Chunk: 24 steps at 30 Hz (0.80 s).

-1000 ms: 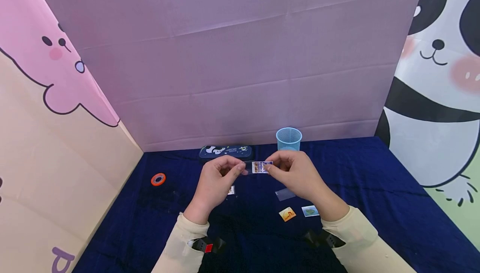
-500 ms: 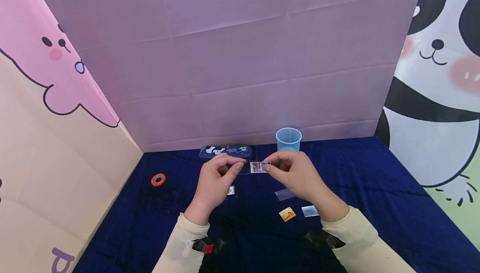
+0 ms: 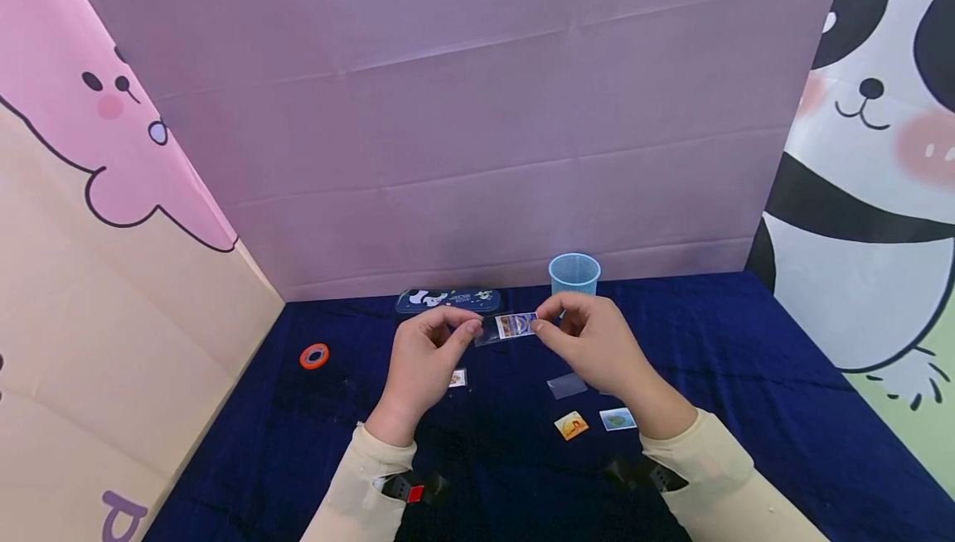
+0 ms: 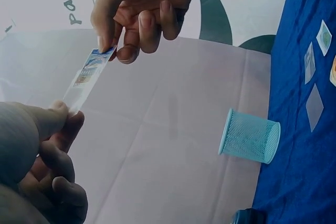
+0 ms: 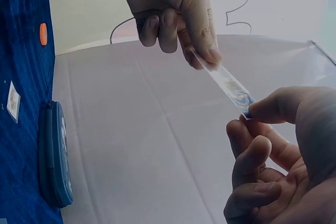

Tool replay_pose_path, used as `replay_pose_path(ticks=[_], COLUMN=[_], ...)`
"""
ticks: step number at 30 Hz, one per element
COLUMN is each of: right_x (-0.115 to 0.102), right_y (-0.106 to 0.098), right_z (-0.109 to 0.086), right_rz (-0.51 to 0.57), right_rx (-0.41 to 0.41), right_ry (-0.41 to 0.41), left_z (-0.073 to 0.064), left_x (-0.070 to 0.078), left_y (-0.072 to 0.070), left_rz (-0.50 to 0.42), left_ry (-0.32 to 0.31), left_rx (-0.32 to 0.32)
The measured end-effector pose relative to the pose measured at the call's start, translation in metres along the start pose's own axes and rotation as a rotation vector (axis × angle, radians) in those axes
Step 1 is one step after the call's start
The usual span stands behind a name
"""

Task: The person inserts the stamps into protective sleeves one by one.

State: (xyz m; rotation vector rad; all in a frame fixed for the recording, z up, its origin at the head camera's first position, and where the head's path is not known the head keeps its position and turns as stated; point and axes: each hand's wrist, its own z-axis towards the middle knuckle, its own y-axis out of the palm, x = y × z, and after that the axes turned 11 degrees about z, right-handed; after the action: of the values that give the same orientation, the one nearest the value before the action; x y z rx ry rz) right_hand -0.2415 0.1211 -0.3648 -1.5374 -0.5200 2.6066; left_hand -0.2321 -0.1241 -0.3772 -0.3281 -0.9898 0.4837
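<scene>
Between both hands, above the table, is a small picture card point(image 3: 516, 325) with a clear plastic sleeve point(image 3: 488, 333) extending from its left side. My left hand point(image 3: 424, 355) pinches the sleeve's left end between thumb and forefinger. My right hand point(image 3: 597, 345) pinches the card's right end the same way, its thumb covering the corner. In the right wrist view, card and sleeve make one flat strip point(image 5: 228, 88); how far the card lies inside the sleeve cannot be told. Under the hands lie a clear sleeve point(image 3: 567, 385), an orange card point(image 3: 571, 425) and a blue-green card point(image 3: 618, 418).
A light-blue mesh cup point(image 3: 575, 272) and a dark-blue panda pencil case point(image 3: 448, 302) stand at the table's back edge. An orange tape roll point(image 3: 314, 356) lies on the left. Beside my left hand is another small card point(image 3: 458, 378). Fabric walls enclose the dark-blue cloth point(image 3: 246, 442).
The card and sleeve have tilted, with the right end now higher. My right hand has risen slightly, and my left hand has shifted a little left. More of the sleeve shows.
</scene>
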Motion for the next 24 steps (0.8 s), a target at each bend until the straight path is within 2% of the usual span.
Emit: replay_pose_path(ticks=[12,24], right_x=[0.0001,-0.0030], right_y=[0.0024,0.0022], right_z=[0.0008,0.0002], right_rz=[-0.017,-0.011], right_rx=[-0.017,0.006], right_ry=[-0.003,-0.003], left_z=[-0.0015,-0.0014], left_x=[-0.0038,-0.0034], left_y=[-0.0024,-0.0036], left_rz=[-0.043,-0.040], left_ry=[0.063,0.054], left_rx=[-0.008,0.024])
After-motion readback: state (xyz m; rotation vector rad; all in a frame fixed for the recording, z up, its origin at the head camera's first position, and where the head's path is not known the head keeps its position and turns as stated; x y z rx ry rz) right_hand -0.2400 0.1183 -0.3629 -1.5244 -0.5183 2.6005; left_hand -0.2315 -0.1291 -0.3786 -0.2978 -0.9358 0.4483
